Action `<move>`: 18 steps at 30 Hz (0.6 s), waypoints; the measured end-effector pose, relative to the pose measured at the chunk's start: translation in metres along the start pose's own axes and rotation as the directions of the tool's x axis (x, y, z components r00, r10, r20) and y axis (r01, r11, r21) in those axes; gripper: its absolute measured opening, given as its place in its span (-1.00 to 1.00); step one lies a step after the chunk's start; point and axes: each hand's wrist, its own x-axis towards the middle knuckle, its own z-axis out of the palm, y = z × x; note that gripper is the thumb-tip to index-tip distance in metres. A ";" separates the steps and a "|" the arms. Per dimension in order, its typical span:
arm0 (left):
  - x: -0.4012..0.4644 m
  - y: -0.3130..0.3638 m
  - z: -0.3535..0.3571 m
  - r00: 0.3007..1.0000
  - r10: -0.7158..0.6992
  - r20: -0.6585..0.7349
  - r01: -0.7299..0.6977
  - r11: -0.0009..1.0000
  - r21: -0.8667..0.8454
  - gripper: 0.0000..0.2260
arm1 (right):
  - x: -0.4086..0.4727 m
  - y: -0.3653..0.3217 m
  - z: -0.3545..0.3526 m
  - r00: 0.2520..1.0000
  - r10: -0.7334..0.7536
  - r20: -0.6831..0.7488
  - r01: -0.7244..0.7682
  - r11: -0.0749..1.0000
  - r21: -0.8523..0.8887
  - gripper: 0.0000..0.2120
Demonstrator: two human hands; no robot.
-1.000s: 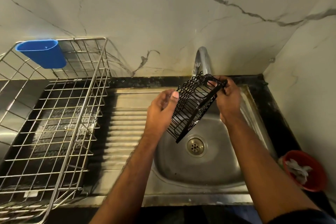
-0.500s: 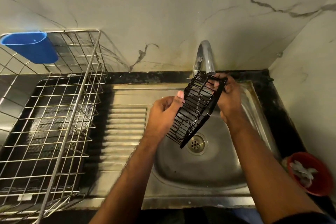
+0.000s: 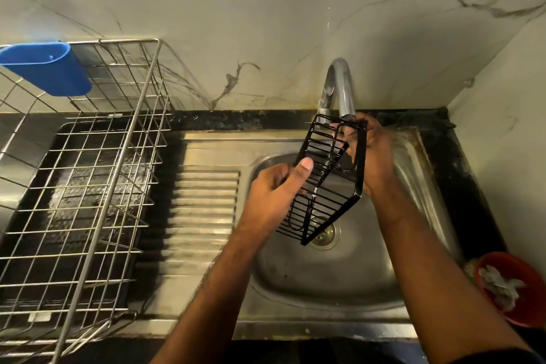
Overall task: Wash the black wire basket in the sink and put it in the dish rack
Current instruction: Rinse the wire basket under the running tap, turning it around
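1. Since a moment ago, the black wire basket (image 3: 328,180) has swung more upright under the tap (image 3: 339,89), its lower corner now hanging above the drain (image 3: 323,235), and the left thumb has slid higher along its side.
2. Both hands hold the basket in the air over the steel sink (image 3: 325,275); it touches neither the bowl nor the rack.
3. The left hand (image 3: 274,192) has its fingers curled, thumb straight up and pressed against the wire edge, gripping the basket's left side.
4. The right hand (image 3: 372,156) is wrapped round the upper right rim, fingers hooked through the thin bars just beneath the spout.
5. The basket is a narrow oblong of glossy black coated wire, with close parallel rungs and a thicker flat frame; a thin thread of water runs down through it.
6. The tap is a curved, polished metal gooseneck rising from the wall side of the sink.
7. The sink is dull brushed steel, with a rounded bowl and a ribbed draining board (image 3: 204,210) on its left.
8. Left of that stands the dish rack (image 3: 97,174), an open grid of bright steel wire over a dark tray, well apart from the basket.
9. A smooth blue plastic cup holder (image 3: 47,68) hangs on the rack's back rail.
10. A red bowl (image 3: 529,289) with crumpled pale stuff inside sits on the dark stone tabletop (image 3: 461,180) by the sink's right edge.
11. Behind, the wall is pale marble with grey veins.
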 end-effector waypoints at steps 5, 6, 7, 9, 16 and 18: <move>-0.005 -0.007 0.007 0.999 0.004 0.044 -0.007 0.997 0.071 -0.38 | 0.008 0.005 0.001 1.000 -0.020 -0.016 0.018 0.991 -0.130 -0.74; -0.005 -0.009 0.007 0.997 0.017 0.069 -0.023 0.997 0.080 -0.29 | 0.011 0.005 0.001 0.999 -0.018 -0.032 0.012 0.982 -0.189 -0.77; -0.005 -0.011 0.008 0.995 0.022 0.092 -0.029 0.996 0.083 -0.22 | 0.015 0.006 0.001 0.999 -0.009 -0.040 -0.001 0.973 -0.230 -0.80; -0.004 -0.012 0.008 0.993 0.025 0.119 -0.034 0.996 0.081 -0.18 | 0.020 0.006 0.003 1.000 0.005 -0.026 -0.012 0.963 -0.269 -0.80; -0.004 -0.020 0.009 0.986 -0.018 0.165 0.016 1.000 0.010 -0.29 | 0.020 -0.006 0.010 1.000 -0.017 -0.015 0.013 0.968 -0.250 -0.80; -0.006 -0.020 0.009 0.987 -0.021 0.160 0.024 1.000 -0.018 -0.39 | 0.023 -0.004 0.006 0.999 0.034 0.002 -0.034 0.993 -0.114 -0.76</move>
